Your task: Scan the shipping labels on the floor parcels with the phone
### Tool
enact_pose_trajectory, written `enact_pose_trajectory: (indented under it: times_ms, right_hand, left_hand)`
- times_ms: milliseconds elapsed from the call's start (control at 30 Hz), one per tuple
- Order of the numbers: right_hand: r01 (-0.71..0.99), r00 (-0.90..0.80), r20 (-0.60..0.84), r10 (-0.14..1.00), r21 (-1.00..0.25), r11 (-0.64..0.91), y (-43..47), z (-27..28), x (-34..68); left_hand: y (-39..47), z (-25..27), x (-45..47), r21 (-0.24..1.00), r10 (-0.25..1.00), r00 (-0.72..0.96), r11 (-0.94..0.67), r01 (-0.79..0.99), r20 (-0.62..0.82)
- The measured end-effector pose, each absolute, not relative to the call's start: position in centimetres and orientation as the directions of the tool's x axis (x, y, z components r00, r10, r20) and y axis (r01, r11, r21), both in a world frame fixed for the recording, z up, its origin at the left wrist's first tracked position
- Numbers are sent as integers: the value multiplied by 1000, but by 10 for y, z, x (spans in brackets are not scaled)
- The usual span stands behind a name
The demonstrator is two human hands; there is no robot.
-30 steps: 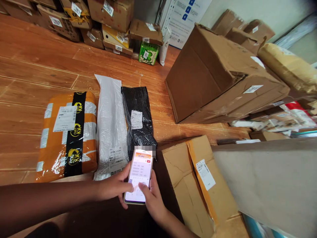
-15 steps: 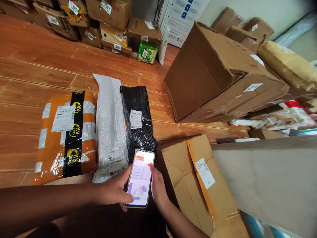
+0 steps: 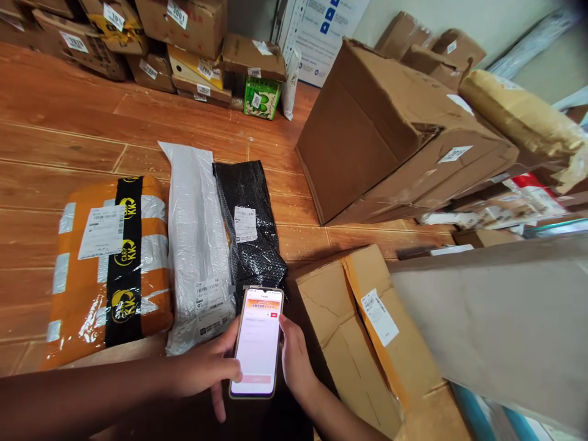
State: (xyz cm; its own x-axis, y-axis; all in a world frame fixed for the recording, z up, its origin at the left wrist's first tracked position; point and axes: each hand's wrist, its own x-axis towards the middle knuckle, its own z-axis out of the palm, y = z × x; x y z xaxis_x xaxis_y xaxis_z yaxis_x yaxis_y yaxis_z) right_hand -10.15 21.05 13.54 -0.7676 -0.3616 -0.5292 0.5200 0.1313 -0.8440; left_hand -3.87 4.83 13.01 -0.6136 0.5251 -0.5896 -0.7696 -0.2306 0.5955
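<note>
Now the smartphone (image 3: 256,343) sits lower and nearer the person than a second ago, its screen gone mostly blank white under an orange banner; the right thumb has left the glass. Left hand (image 3: 206,367) and right hand (image 3: 294,361) both clamp its edges above the white mailer (image 3: 195,245) and black mailer (image 3: 248,220). Screen text is unreadable; forearms are cut off below.

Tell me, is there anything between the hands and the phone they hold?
Nothing visible. The left hand and right hand grip the phone directly at its two sides. The parcels lie beyond it: the white bag and the black bag.
</note>
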Motion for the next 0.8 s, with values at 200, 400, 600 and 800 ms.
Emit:
enact_pose_trajectory:
  times_ms: [200,400,600,800]
  right_hand:
    - [531,-760,-528,-379,-841,106,213,128,-98]
    - [526,-767,-537,-351,-840,136,211,133,-101]
    - [525,-768,-545,-337,-836,158,213,134,-102]
    - [540,-762,-556,-332,-828,149,211,136,-102]
  left_hand:
    - [52,127,-37,594,490,-621,-234,-770,-612]
    - [55,128,-36,583,447,-605,-205,-786,-659]
    - [55,129,-36,587,455,-595,-177,-790,-663]
    - [56,122,-32,599,449,-613,-195,-777,-650]
